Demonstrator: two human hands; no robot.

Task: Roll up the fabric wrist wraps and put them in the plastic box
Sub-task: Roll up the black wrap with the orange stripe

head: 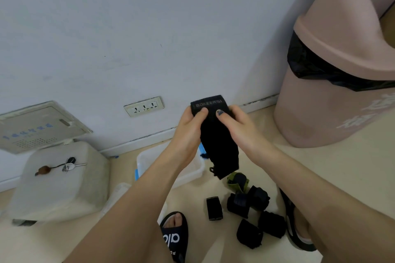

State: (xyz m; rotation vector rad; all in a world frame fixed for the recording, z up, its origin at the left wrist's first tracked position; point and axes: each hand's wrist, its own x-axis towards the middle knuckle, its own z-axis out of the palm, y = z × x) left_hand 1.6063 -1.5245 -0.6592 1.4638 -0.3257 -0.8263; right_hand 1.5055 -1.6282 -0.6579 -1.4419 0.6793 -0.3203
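Head view. Both hands are raised in front of the wall, holding one black wrap point(215, 134) by its top end. Left hand point(188, 132) grips the left edge, thumb pressed on the front just under the white lettering. Right hand point(239, 126) grips the right edge, thumb on the front too, its nail dark. The wrap hangs unrolled, its lower end dangling above the floor point(320, 166).

The plastic box point(145, 162) stands on the floor by the wall, below the left forearm, open, white with blue clips; what it holds cannot be made out.

On the floor near the right foot lie more wraps point(248, 207), mostly black and bunched, one green point(235, 179) nearest the hanging end, one small black piece point(214, 208) lying apart to the left.

Left of the box, a grey stool point(64, 179) carries keys point(69, 164). A pink bin point(342, 83) with a black liner stands in the right corner. A black slipper point(175, 235) covers the left foot.
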